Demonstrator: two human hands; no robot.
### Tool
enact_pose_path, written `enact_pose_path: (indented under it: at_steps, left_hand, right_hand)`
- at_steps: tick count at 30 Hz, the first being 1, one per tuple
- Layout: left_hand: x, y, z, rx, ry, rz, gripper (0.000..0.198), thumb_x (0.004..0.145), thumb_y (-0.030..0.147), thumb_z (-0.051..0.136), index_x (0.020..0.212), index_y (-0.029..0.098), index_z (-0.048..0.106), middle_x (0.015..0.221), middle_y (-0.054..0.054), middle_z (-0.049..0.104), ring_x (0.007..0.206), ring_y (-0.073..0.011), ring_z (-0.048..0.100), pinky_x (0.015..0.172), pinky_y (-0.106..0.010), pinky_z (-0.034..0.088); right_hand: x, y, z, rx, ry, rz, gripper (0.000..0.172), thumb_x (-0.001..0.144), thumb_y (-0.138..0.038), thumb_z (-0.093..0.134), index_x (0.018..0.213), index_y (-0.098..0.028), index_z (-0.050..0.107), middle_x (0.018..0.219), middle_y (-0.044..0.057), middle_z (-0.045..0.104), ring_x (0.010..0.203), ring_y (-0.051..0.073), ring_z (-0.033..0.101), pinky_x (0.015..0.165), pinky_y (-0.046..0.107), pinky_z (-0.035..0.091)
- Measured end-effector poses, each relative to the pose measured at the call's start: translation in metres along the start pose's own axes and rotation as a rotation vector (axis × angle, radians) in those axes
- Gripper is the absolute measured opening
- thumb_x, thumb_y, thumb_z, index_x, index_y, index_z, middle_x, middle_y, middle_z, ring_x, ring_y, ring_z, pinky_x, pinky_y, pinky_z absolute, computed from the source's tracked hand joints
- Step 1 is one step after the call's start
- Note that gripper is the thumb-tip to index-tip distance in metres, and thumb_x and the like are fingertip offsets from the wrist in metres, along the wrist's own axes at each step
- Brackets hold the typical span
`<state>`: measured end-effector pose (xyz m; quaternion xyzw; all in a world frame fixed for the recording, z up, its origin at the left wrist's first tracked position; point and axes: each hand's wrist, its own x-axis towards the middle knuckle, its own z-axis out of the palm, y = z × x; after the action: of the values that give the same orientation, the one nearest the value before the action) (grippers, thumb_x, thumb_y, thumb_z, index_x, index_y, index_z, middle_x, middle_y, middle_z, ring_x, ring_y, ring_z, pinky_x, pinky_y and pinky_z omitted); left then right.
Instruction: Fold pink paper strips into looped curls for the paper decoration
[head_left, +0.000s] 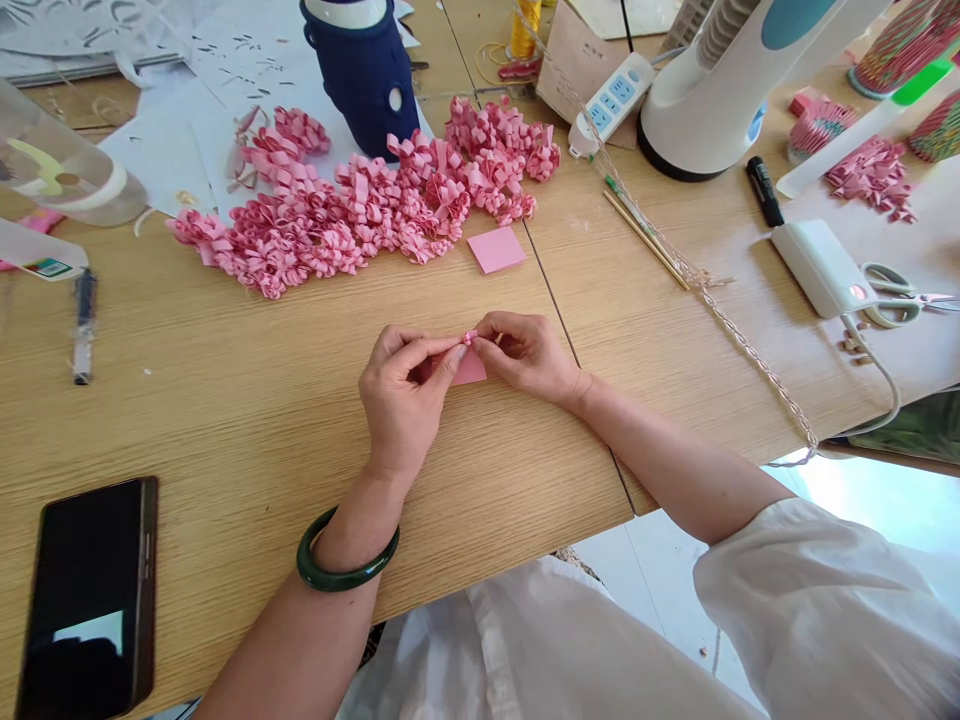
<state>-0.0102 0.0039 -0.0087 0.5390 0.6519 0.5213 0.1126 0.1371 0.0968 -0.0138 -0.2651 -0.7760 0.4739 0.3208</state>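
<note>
Between the fingertips of my left hand (pixel 409 385) and my right hand (pixel 525 352) is a small folded piece of pink paper (pixel 470 337). Both hands pinch it, the left from its left side and the right from its right side. Under my fingers lies a pink paper square (pixel 472 370), partly covered by the left hand. Another pink paper square (pixel 496 250) is on the table just beyond. Farther back spreads a long heap of curled pink paper pieces (pixel 330 215). A dark green bangle (pixel 349 580) circles my left wrist.
A dark blue cup (pixel 367 80) stands behind the heap. At the front left lies a phone (pixel 86 600). To the right are a braided cord (pixel 757 360), a power strip (pixel 611 105), a white appliance (pixel 709 90), a black marker (pixel 763 190) and scissors (pixel 892 308).
</note>
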Motion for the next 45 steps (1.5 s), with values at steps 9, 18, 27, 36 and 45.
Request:
enact_pose_path:
  at_steps: [9, 18, 27, 36, 45]
  left_hand:
    - [0.0001, -0.0003, 0.0016, -0.003, 0.006, -0.025, 0.005, 0.085, 0.028, 0.078, 0.082, 0.023, 0.078, 0.081, -0.001, 0.063, 0.071, -0.0119, 0.058, 0.063, -0.024, 0.049]
    - [-0.0014, 0.0006, 0.0029, -0.103, 0.047, -0.082, 0.003, 0.082, 0.025, 0.080, 0.083, 0.023, 0.079, 0.085, 0.000, 0.064, 0.077, -0.0119, 0.060, 0.066, -0.024, 0.051]
    - [-0.0007, 0.0027, 0.0038, -0.132, 0.040, -0.128, 0.004, 0.080, 0.023, 0.081, 0.083, 0.021, 0.079, 0.085, -0.001, 0.064, 0.075, -0.0108, 0.059, 0.064, -0.022, 0.049]
    - [-0.0005, 0.0016, 0.0035, -0.235, 0.007, -0.186, 0.010, 0.078, 0.025, 0.083, 0.075, 0.020, 0.074, 0.077, 0.001, 0.062, 0.071, -0.0106, 0.055, 0.064, -0.023, 0.045]
    - [-0.0005, -0.0014, 0.0029, -0.223, 0.006, -0.233, 0.016, 0.078, 0.032, 0.084, 0.076, 0.020, 0.074, 0.076, 0.002, 0.061, 0.068, -0.0101, 0.051, 0.062, -0.025, 0.041]
  right_hand:
    - [-0.0003, 0.0023, -0.0004, -0.061, -0.012, -0.060, 0.026, 0.096, -0.036, 0.054, 0.083, -0.015, 0.063, 0.074, 0.001, 0.062, 0.062, 0.008, 0.048, 0.058, 0.023, 0.039]
    - [-0.0004, 0.0064, 0.0010, -0.087, -0.002, -0.147, 0.016, 0.093, -0.026, 0.057, 0.087, -0.014, 0.065, 0.075, 0.000, 0.063, 0.062, 0.008, 0.052, 0.061, 0.022, 0.042]
    - [-0.0005, 0.0051, -0.0001, -0.235, -0.001, -0.221, 0.014, 0.092, -0.022, 0.054, 0.087, -0.014, 0.065, 0.077, 0.002, 0.064, 0.067, 0.010, 0.054, 0.064, 0.023, 0.044]
    - [-0.0012, 0.0068, -0.0017, -0.232, -0.010, -0.291, 0.014, 0.092, -0.017, 0.053, 0.092, -0.013, 0.067, 0.079, 0.004, 0.066, 0.068, 0.010, 0.057, 0.065, 0.023, 0.045]
    - [-0.0013, 0.0061, -0.0034, -0.242, -0.066, -0.319, 0.015, 0.094, -0.016, 0.052, 0.093, -0.013, 0.067, 0.080, 0.004, 0.066, 0.068, 0.010, 0.056, 0.065, 0.023, 0.044]
